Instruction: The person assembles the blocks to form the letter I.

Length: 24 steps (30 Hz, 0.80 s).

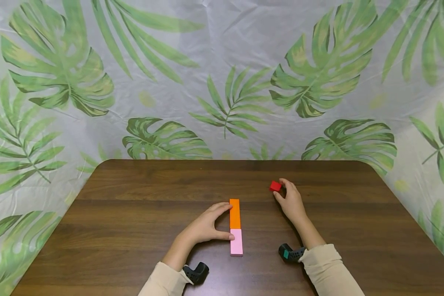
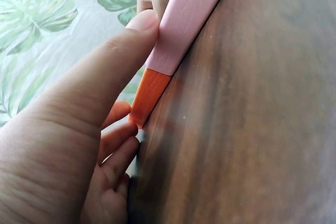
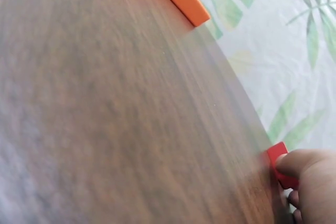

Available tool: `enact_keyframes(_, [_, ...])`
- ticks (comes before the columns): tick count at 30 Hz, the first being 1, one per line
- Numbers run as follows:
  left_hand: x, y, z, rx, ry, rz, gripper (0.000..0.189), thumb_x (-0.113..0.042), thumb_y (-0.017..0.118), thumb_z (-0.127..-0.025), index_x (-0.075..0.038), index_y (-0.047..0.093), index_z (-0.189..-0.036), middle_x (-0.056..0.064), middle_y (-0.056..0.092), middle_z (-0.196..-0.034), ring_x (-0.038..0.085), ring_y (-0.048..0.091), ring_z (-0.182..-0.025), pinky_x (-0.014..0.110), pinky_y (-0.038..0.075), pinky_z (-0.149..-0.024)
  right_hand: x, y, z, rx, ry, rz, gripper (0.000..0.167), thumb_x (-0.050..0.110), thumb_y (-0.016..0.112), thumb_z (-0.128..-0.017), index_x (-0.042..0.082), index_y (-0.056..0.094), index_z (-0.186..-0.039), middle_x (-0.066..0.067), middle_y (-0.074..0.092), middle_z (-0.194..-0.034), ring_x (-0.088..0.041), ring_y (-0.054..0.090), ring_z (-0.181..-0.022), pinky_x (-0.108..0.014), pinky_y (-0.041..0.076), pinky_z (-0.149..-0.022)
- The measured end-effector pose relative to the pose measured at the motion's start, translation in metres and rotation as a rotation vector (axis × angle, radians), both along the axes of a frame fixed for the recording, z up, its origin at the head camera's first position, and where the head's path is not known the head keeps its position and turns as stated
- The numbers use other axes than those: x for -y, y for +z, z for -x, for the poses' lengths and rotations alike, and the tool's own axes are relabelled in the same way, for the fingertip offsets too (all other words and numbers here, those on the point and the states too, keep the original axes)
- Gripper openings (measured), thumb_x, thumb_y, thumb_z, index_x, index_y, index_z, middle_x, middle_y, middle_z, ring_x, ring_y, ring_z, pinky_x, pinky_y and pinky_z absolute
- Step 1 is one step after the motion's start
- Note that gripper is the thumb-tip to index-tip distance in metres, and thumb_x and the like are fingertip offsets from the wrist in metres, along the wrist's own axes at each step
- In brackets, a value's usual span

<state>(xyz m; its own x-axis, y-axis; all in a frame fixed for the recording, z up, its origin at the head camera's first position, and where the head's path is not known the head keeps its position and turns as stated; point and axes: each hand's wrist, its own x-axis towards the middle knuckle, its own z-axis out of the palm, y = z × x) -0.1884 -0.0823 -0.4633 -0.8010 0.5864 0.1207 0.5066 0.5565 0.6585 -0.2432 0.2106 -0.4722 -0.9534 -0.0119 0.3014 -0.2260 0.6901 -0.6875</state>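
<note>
An orange block (image 1: 234,213) and a pink block (image 1: 236,242) lie end to end on the table, the orange one farther away. My left hand (image 1: 207,226) is on their left side, its thumb at the pink block and its fingertips at the orange one. In the left wrist view, the thumb touches the side of the pink block (image 2: 189,19), and the fingers reach the far end of the orange block (image 2: 149,95). Farther back on the right, my right hand (image 1: 291,201) pinches a small red block (image 1: 275,186) between thumb and fingers. The thumb overlaps this red block (image 3: 278,161) in the right wrist view.
Everything is on a dark brown wooden table (image 1: 133,234) with rounded far corners. A pale curtain (image 1: 237,41) with green leaf prints hangs just behind its far edge. Black devices (image 1: 197,273) are strapped at both wrists.
</note>
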Motion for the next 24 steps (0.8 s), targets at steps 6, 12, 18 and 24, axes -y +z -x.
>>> enact_keyframes(6, [-0.0001, -0.0005, 0.0000, -0.002, -0.003, -0.005, 0.087, -0.051, 0.073, -0.067, -0.011, 0.039, -0.136, 0.004, 0.034, -0.139, 0.018, 0.030, -0.126, 0.039, 0.027, -0.101, 0.0000, 0.0003, -0.0006, -0.002, -0.012, -0.020, 0.042, 0.006, 0.063, -0.083, -0.008, 0.047, -0.120, -0.024, 0.049, -0.114, -0.036, 0.044, -0.107, -0.049, 0.033, -0.091])
enact_keyframes(12, [-0.0003, -0.0003, -0.0001, 0.002, -0.001, -0.002, 0.087, -0.050, 0.074, -0.067, -0.011, 0.039, -0.136, 0.004, 0.034, -0.139, 0.018, 0.030, -0.127, 0.038, 0.027, -0.102, 0.0000, -0.0010, -0.0010, -0.019, -0.016, -0.008, 0.040, 0.007, 0.064, -0.083, -0.007, 0.049, -0.118, -0.023, 0.050, -0.112, -0.035, 0.046, -0.105, -0.048, 0.036, -0.090])
enact_keyframes(18, [-0.0004, -0.0006, -0.0003, 0.008, 0.008, 0.008, 0.088, -0.053, 0.072, -0.066, -0.012, 0.039, -0.137, 0.003, 0.034, -0.140, 0.019, 0.029, -0.127, 0.041, 0.027, -0.101, 0.0005, -0.0011, -0.0010, -0.062, -0.014, 0.026, 0.038, 0.008, 0.064, -0.083, -0.005, 0.051, -0.117, -0.021, 0.051, -0.109, -0.034, 0.049, -0.101, -0.047, 0.039, -0.085])
enact_keyframes(24, [-0.0003, -0.0004, -0.0004, 0.009, 0.012, 0.013, 0.088, -0.053, 0.072, -0.066, -0.013, 0.038, -0.137, 0.003, 0.034, -0.139, 0.019, 0.030, -0.127, 0.040, 0.027, -0.101, 0.0022, 0.0015, -0.0020, -0.069, -0.008, 0.052, 0.038, 0.008, 0.065, -0.083, -0.004, 0.052, -0.117, -0.020, 0.052, -0.109, -0.034, 0.050, -0.102, -0.048, 0.039, -0.085])
